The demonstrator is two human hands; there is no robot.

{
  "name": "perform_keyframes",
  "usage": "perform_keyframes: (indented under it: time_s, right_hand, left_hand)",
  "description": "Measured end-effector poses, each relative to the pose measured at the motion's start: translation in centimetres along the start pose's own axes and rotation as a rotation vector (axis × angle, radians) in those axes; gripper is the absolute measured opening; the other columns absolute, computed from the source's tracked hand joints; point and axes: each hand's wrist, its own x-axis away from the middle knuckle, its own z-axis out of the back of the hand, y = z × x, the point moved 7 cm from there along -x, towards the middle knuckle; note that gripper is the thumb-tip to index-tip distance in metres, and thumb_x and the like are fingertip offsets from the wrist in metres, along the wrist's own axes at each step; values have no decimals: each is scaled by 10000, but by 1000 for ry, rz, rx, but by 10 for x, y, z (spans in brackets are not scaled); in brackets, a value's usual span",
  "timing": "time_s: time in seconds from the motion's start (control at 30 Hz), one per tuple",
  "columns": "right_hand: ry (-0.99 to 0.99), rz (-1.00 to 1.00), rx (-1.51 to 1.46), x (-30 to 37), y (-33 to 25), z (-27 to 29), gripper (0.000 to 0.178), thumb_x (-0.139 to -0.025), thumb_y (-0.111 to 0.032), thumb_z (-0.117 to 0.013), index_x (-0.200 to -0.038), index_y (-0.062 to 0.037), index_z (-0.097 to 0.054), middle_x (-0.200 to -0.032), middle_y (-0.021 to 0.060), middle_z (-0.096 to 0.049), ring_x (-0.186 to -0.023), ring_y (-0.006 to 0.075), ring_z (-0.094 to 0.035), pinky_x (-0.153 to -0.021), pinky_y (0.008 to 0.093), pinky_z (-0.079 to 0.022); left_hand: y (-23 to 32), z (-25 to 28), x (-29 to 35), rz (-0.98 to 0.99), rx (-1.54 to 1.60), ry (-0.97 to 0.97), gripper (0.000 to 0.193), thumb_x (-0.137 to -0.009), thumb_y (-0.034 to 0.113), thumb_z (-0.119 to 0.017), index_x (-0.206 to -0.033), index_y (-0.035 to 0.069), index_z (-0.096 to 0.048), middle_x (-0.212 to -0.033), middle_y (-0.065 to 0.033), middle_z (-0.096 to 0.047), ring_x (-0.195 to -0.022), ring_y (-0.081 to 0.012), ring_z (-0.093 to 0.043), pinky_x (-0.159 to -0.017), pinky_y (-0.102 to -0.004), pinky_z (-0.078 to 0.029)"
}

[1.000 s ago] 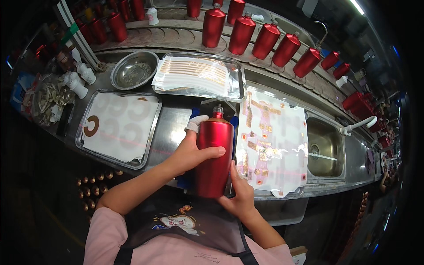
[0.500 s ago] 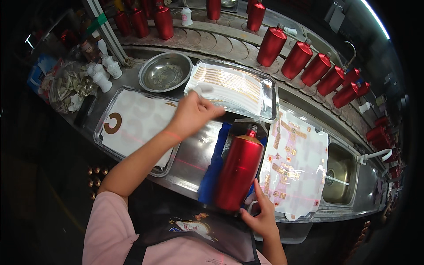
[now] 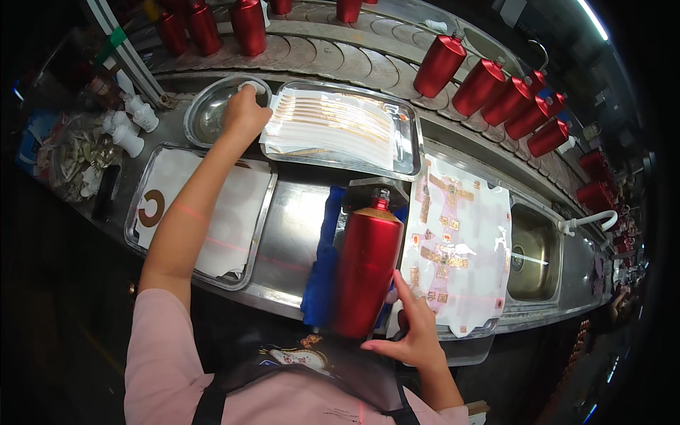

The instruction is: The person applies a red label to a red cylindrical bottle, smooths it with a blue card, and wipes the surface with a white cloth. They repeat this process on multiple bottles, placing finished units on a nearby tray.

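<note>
My left hand (image 3: pixel 245 117) is closed over the right side of a metal bowl (image 3: pixel 191 127), with a small white wad (image 3: pixel 249 86) showing at its fingers. A glossy red bottle (image 3: pixel 368 269) with a gold shoulder and a bare threaded neck leans on a blue cloth-covered support (image 3: pixel 323 265) in front of me. At its lower right edge is my right hand (image 3: pixel 416 327), thumb and forefinger spread; the forefinger is against or very near the bottle's side. Part of this hand's other fingers is hidden.
A tray of gold-striped strips (image 3: pixel 333 127) stands beside the bowl; a tray with white sheets (image 3: pixel 205 244) is at left. Patterned label sheets (image 3: pixel 460 248) lie right of the bottle, before a sink (image 3: pixel 535 262). Several red bottles (image 3: pixel 439 65) stand on the conveyor behind.
My left hand has moved left and away from me, from over the tray edge to the bowl, carrying the white wad. My right hand stays by the bottle. The view has shifted slightly.
</note>
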Motion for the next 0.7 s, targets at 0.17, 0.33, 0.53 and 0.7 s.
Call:
perform_keyframes:
  time_s: [0.17, 0.33, 0.53, 0.7]
  right_hand:
    - [19, 99, 261, 4, 0, -25, 1165, -640, -290, -906, -1568, 64, -297, -972, 152, -681, -713, 298, -617, -619, 401, -517]
    - [18, 74, 200, 13, 13, -24, 1101, -663, -220, -887, -1587, -20, -323, -961, 132, -676, -695, 277, -594, -603, 390, -501]
    - [224, -71, -192, -14, -6, 43, 682, -755, -49, -819, -1407, -65, -622, -1064, 29, -628, -609, 38, -422, -545, 208, -364]
    - [494, 18, -478, -25, -42, 111, 578, -830, 102, -604, -1400, 27, -544, -852, -1, -626, -607, -4, -469, -588, 155, -357]
  left_hand:
    - [34, 27, 23, -125, 200, -20, 412, -772, 125, -783, -1151, 7, -674, -844, -117, -724, -788, -225, -699, -733, -353, -549]
    - [121, 62, 75, -287, 621, -184, 376, -809, 124, -818, -1068, -63, -620, -789, -56, -700, -694, -98, -638, -620, -265, -503]
    - [246, 118, 154, -755, 696, -196, 254, -847, 59, -740, -1090, 12, -682, -787, -113, -683, -721, -230, -677, -685, -342, -537]
    - [289, 143, 248, -1075, 859, -410, 125, -774, -42, -659, -884, -74, -609, -727, -208, -657, -698, -323, -694, -627, -392, -523]
